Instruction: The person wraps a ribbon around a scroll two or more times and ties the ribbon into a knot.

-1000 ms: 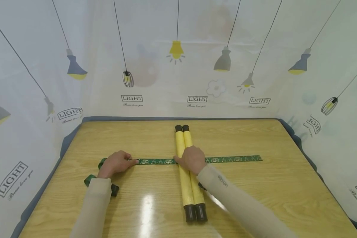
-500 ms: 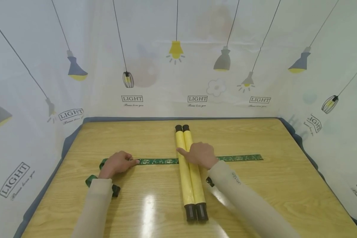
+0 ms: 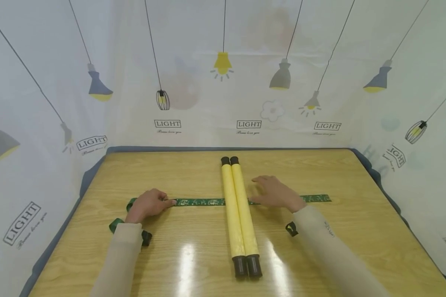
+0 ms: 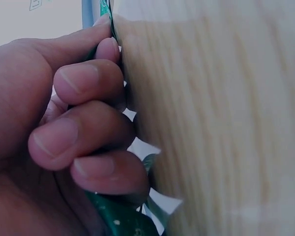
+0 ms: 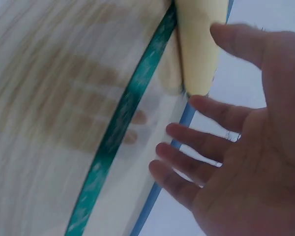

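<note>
Nearest, at the lower edge of the head view, I record two pale sleeves (image 3: 115, 260), one at lower left and one at lower right. At lower centre lie the near dark caps (image 3: 240, 267) of two yellow rods (image 3: 232, 206), which rest side by side on the worktop (image 3: 186, 175) and lean slightly from vertical.

At left of centre I find the left hand (image 3: 148, 203) pinching a green patterned ribbon (image 3: 202, 202) between thumb and forefinger. My left wrist view confirms its other fingers (image 4: 76, 135) curled in, with ribbon showing below them. A loop of the ribbon stands out beside the left wrist.

From that pinch the ribbon runs nearly flat to the right across the middle of the frame, passes beneath the rods and ends at right of centre. Over that right stretch I note the right hand (image 3: 276, 194), its fingers spread wide, just beside the rods. Whether its thumb touches rod or ribbon I cannot tell.

The far caps lie at upper centre of the worktop. Beyond its back edge rises a pale cloth wall (image 3: 193, 82) printed with lamps (image 3: 223, 60) and the word LIGHT.
</note>
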The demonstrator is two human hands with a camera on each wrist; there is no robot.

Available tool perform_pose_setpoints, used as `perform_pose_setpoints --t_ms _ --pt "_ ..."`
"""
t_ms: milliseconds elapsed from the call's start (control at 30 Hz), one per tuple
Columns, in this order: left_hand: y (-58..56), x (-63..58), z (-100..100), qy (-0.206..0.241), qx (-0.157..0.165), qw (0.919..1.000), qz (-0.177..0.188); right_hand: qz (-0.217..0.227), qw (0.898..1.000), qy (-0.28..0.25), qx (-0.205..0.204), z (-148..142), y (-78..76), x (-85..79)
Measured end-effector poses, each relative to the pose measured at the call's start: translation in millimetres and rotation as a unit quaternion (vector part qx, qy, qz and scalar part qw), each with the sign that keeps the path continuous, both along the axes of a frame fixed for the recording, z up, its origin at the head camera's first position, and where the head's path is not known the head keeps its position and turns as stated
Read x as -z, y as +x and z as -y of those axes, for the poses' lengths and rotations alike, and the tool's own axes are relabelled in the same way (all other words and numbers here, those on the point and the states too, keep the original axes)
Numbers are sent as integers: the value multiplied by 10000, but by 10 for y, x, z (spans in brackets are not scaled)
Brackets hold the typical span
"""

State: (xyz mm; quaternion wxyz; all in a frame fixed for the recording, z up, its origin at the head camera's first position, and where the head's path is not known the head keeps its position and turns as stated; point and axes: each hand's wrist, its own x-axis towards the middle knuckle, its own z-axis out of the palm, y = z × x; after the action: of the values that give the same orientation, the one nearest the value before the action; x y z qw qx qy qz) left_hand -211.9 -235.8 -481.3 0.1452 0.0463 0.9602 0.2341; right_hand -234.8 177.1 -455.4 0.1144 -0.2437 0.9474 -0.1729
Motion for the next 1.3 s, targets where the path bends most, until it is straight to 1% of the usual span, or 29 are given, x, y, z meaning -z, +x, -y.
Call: perform_pose_setpoints --t_ms 167,300,433,567,733,833,967,1033,1167,1233,1300 --pt "0 1 -3 -31 -16 10000 -4 -97 9999 -8 -103 -277 -5 93" --pt "-6 -1 -9 -30 -43 10000 29 -133 9998 -117 -23 -463 -17 179" --pt "-9 -2 -17 -24 -55 9999 91 -173 9996 -136 199 -584 -3 204" --pt "-11 -9 -16 -45 -58 9999 127 -196 9987 -116 448 -599 12 184" --pt "-11 -8 -9 -90 -42 9999 126 -56 9976 -5 686 -524 46 147" --pt "-8 -6 0 -104 3 9999 97 38 9970 131 757 -493 72 155" --pt "5 -1 14 -105 -1 9999 45 5 9966 288 777 -494 111 199" --pt "9 4 17 -109 -18 9999 45 -45 9964 259 806 -506 129 221" --pt "5 24 17 -83 -18 10000 33 -257 9967 12 767 -550 156 256" --pt "0 34 18 -78 17 10000 -1 -259 9968 -107 754 -576 171 268" --pt "-3 41 27 -77 58 10000 -28 -99 9967 -249 760 -605 178 277"
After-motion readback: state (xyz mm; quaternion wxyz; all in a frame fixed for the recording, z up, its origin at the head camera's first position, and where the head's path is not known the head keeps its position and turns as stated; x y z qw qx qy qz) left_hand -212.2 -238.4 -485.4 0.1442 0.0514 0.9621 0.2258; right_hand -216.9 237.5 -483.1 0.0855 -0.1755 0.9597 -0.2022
